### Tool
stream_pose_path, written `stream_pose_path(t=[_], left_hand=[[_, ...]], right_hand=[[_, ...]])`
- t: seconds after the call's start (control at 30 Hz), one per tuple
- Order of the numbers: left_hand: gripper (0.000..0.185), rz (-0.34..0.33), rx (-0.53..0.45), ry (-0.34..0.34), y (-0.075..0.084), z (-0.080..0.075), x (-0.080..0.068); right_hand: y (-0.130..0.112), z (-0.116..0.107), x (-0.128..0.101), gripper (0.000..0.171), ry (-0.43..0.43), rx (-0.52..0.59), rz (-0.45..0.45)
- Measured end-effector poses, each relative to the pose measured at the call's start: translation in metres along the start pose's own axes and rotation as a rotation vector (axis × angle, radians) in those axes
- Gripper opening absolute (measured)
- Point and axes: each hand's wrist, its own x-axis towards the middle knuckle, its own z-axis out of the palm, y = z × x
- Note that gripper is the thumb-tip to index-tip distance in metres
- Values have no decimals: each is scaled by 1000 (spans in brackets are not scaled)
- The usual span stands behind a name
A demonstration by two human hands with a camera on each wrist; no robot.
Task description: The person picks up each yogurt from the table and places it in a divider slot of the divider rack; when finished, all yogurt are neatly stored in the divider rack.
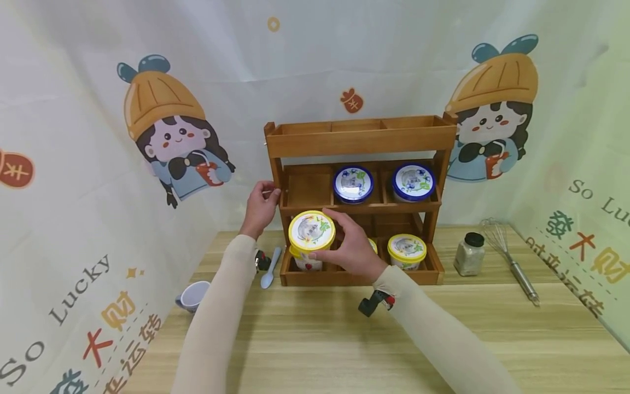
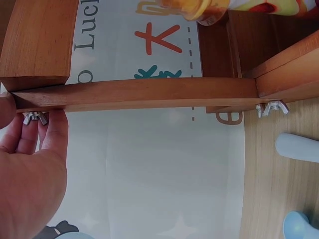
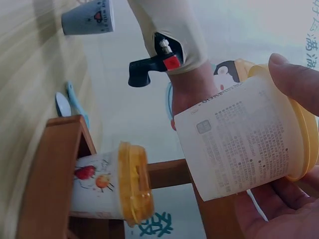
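we've got our right hand (image 1: 351, 249) wrapped round a yellow-lidded tub (image 1: 311, 236), thumb and fingers curled on its lid edge and paper wall, holding it just in front of the left side of the wooden rack (image 1: 361, 142), above the lowest shelf. our left hand (image 1: 261, 205) steadies the rack's left upright, fingers curled against the post beside a wing nut (image 2: 35, 117).

the tub looks light and fairly stiff, a paper cup with a plastic lid; the wall could dent if we squeeze hard, so we judge the lid rim and upper wall the safest hold. the surface seems smooth and may slip.

our hand hides a third yellow tub in the middle of the lowest shelf; only a sliver shows. the print on the lids is too small to read, and we can't tell whether the tub is full.
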Motion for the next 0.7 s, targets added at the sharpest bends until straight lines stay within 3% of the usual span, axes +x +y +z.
stream_pose_path(t=[0.5,0.7], left_hand=[[40,-24,-118,-37,0,-8,4],[44,-63,-128,-46,-1,-12,4]], right_hand=[[-23,-17,40,101,42,-108,-43],[-25,-16,56,101,48,-125,-34]])
